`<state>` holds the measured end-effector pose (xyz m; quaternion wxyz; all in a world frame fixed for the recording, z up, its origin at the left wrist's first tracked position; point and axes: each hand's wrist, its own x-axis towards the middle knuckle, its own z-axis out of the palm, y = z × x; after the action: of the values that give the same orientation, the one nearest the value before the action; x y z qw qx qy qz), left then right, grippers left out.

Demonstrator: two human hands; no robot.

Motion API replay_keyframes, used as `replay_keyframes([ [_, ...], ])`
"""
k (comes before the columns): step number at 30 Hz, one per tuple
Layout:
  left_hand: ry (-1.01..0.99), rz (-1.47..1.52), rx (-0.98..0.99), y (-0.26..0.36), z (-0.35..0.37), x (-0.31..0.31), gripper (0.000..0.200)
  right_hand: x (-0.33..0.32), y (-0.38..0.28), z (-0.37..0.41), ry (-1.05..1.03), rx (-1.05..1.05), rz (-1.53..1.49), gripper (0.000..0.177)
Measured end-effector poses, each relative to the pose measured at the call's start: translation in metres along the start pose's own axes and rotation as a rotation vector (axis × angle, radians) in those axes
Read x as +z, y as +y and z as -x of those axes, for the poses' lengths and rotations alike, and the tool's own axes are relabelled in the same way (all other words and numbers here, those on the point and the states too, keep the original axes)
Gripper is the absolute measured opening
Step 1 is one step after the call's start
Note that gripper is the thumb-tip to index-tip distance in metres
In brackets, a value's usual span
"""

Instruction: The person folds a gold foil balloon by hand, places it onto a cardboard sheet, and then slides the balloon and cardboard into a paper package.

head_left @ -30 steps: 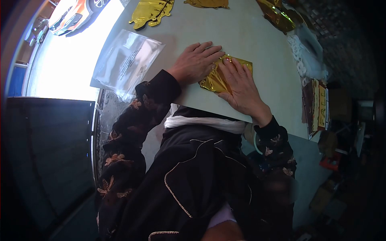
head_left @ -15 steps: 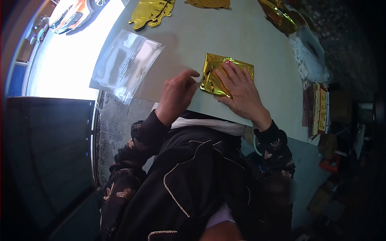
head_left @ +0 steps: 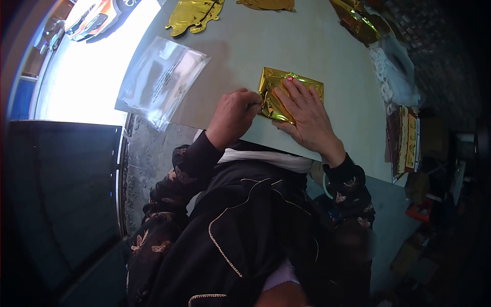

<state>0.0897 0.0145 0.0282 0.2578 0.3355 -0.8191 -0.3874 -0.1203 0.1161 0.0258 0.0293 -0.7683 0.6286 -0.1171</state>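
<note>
A folded gold foil balloon (head_left: 272, 105) lies on the pale table in front of me, with a small pink-red spot near its far edge. My right hand (head_left: 304, 112) rests flat on it, fingers stretched out and thumb toward the near side. At the balloon's left edge, my left hand (head_left: 232, 113) has its thumb and forefinger pinched together at the foil. The fingertips partly hide how much of the foil is between them.
A clear printed plastic bag (head_left: 162, 82) lies left of my hands. Flat gold foil pieces (head_left: 194, 16) (head_left: 266, 4) sit at the far edge, with darker gold foil (head_left: 358, 23) at far right. White bagged material (head_left: 391, 71) and a "FALL" printed item (head_left: 410, 140) line the right edge.
My left hand has moved right and slightly down, from just beside the foil to its left edge, and its fingers have closed into a pinch. The right hand stays in place.
</note>
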Motion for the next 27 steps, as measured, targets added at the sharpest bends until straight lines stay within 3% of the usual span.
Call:
replay_keyframes([
  [13, 0.101, -0.164, 0.019, 0.0, 0.003, 0.011, 0.011, -0.002, -0.001, 0.0, 0.002, 0.003, -0.011, 0.079],
  [16, 0.168, -0.069, 0.036, 0.005, 0.006, 0.012, 0.009, -0.001, -0.001, 0.0, 0.006, 0.001, -0.015, 0.079],
  [19, 0.054, 0.134, -0.239, 0.02, 0.006, 0.002, 0.014, -0.001, -0.001, 0.001, 0.009, 0.003, -0.016, 0.078],
  [27, 0.059, 0.093, -0.185, 0.012, 0.002, 0.005, 0.012, -0.001, -0.002, 0.001, 0.001, 0.012, -0.011, 0.079],
])
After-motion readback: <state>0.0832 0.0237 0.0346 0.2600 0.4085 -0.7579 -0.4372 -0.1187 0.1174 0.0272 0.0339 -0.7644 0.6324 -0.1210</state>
